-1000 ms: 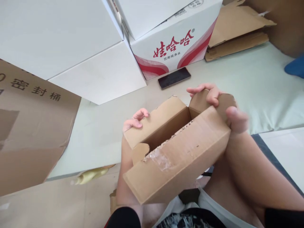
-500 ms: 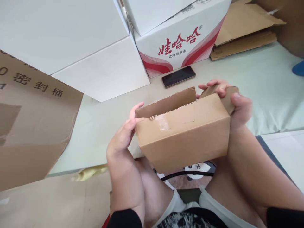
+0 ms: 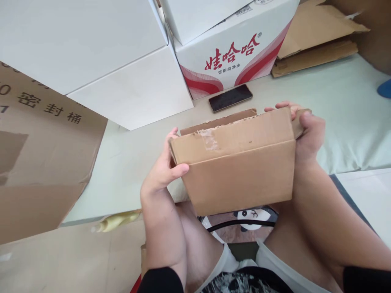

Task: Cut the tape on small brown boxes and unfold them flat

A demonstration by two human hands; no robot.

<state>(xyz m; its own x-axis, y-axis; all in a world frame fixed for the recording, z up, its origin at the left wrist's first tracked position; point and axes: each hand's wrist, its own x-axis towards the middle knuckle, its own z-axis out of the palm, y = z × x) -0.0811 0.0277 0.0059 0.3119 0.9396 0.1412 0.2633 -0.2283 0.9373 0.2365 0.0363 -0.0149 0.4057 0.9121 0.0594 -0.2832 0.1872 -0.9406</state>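
Note:
Between my hands, above my lap at the table's near edge, is a small brown cardboard box (image 3: pixel 241 175). Its top flaps stand up with rough, torn edges, and a strip of clear tape (image 3: pixel 209 139) sticks to the near flap. My left hand (image 3: pixel 163 167) grips the left end, thumb pressed on the near side and fingers behind. My right hand (image 3: pixel 310 132) holds the right end by a short side flap, thumb in front and fingertips showing over the top. The box's inside is hidden from me.
Behind the box a black phone (image 3: pixel 231 98) lies on the pale green tabletop (image 3: pixel 330 101). White boxes (image 3: pixel 134 87) and a red-and-white carton (image 3: pixel 232 61) stand at the back. Flattened cardboard (image 3: pixel 317 36) is back right, and a large brown carton (image 3: pixel 55 162) stands left.
The near flap has swung more upright and the box has tilted, so less of the opening shows. My left thumb has moved from the top edge down onto the near side.

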